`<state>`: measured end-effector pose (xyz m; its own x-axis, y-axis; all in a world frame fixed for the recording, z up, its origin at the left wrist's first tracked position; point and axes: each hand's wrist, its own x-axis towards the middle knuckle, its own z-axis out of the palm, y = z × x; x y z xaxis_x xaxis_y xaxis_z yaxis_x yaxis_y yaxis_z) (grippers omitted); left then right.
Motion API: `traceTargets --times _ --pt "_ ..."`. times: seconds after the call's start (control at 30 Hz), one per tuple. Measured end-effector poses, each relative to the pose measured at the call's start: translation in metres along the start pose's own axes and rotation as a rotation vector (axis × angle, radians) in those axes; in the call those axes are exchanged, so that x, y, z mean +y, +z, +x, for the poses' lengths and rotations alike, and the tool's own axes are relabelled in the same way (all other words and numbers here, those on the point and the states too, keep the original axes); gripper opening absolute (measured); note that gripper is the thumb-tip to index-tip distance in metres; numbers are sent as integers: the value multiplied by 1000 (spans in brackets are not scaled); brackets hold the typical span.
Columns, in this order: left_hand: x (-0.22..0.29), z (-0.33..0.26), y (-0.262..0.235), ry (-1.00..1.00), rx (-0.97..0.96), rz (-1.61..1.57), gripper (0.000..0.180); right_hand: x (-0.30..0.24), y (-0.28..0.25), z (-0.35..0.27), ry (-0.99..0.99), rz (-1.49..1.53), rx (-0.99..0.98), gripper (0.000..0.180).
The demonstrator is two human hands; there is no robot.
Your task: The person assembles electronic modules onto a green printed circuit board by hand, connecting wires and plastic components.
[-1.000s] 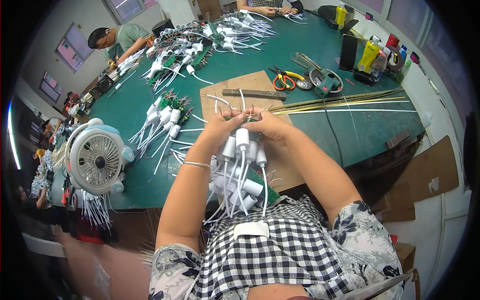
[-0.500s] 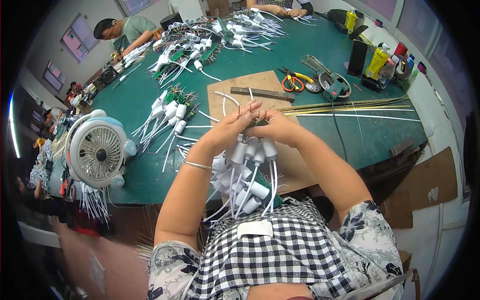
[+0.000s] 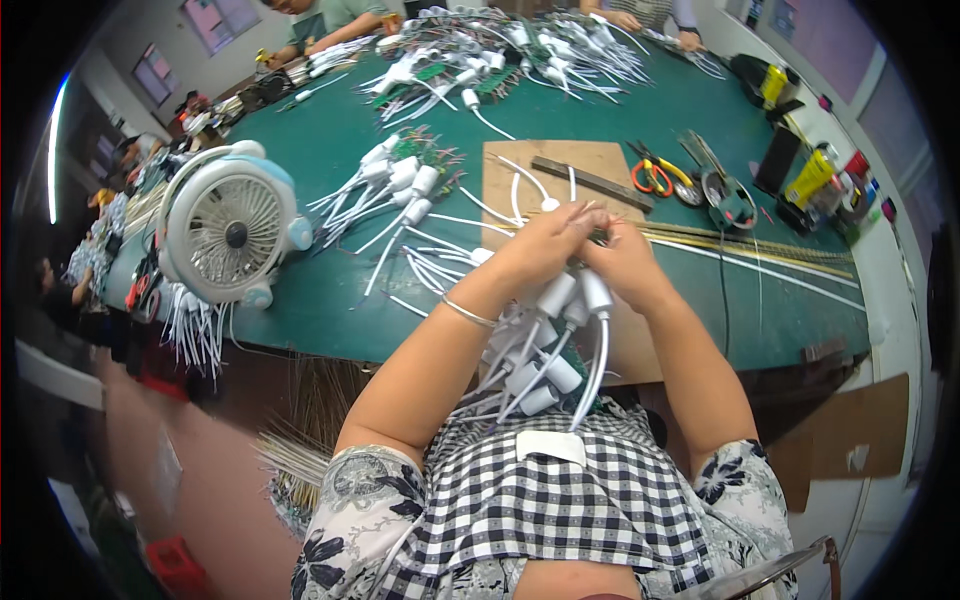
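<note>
Both my hands meet over the brown board [image 3: 600,158], with fingers closed and fingertips together. Thin wires show at the fingertips of my left hand [image 3: 545,245] and my right hand [image 3: 625,265]; the exact grip is partly hidden. Just below hangs a cluster of white cylindrical lamp holders [image 3: 562,374] with white cables, against my checked apron. Part of a green circuit board shows among them. Loose white cables [image 3: 432,268] lie left of my left wrist, and a dark flat bar [image 3: 592,185] rests beyond my fingers.
Left of the board is a pile of lamp holders [image 3: 403,174]; a larger heap [image 3: 490,62] lies farther back. A fan [image 3: 236,235] stands at the left edge. Pliers [image 3: 652,177], a soldering tool [image 3: 730,205], long thin rods [image 3: 760,250] and bottles [image 3: 810,178] are right. Two people work across the table.
The view has shifted, so the table and its things appear farther left or right and higher. My hands have drawn closer together, and fewer thin wires show above my fingers.
</note>
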<state>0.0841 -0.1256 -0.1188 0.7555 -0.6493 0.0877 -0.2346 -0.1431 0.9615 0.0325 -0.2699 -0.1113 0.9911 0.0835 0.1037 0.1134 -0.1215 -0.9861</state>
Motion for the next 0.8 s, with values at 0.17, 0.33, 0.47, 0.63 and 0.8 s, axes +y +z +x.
traceTargets --times 0.17,0.33,0.47,0.63,0.8 --pt "73 -8 -62 163 10 30 98 -82 21 32 -133 79 -103 21" --pt "183 -61 -192 226 337 478 70 -157 109 119 -344 544 -163 23" --pt "141 -67 -224 477 529 1070 90 -121 163 192 -114 681 -71 23" --pt "-37 -46 -197 -183 594 1049 116 11 188 239 290 673 102 23" --pt "-83 -27 -192 -91 796 1059 111 9 163 261 33 335 120 22"
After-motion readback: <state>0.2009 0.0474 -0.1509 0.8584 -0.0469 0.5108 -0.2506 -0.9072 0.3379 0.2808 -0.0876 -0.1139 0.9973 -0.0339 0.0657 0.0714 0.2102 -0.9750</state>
